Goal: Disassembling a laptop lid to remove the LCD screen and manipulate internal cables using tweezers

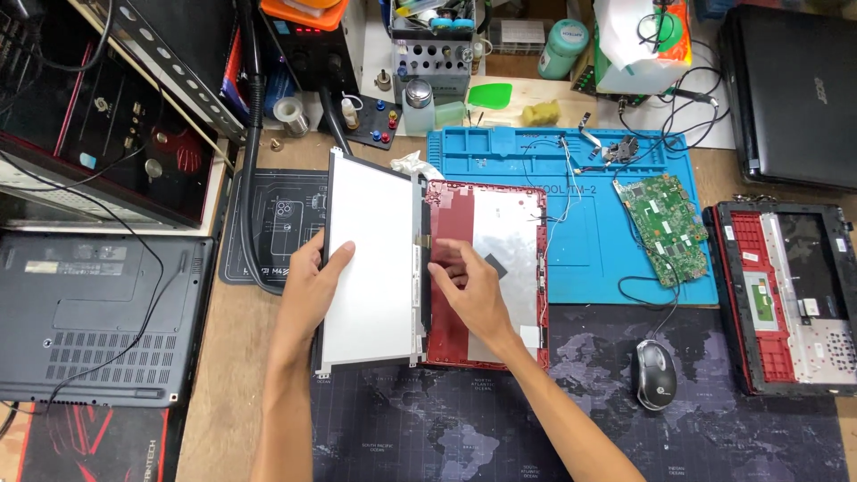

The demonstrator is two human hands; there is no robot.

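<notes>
The left hand (308, 286) grips the thin, fragile screen panel (370, 268) by its edge; the right hand (469, 286), fingers loosely spread, rests on the red lid (500, 232)

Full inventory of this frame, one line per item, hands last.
LCD panel: 1, white back, tilted up at centre
laptop lid shell: 1, red with silver foil, right of panel
repair mat: 1, blue, upper centre
circuit board: 1, green, on blue mat
mouse: 1, black, on dark map mat
palmrest frame: 1, red and black, right edge
closed laptop: 1, black, top right
upturned laptop base: 1, dark grey, left
left hand: grips panel's left edge
right hand: on the lid shell beside the panel
</notes>
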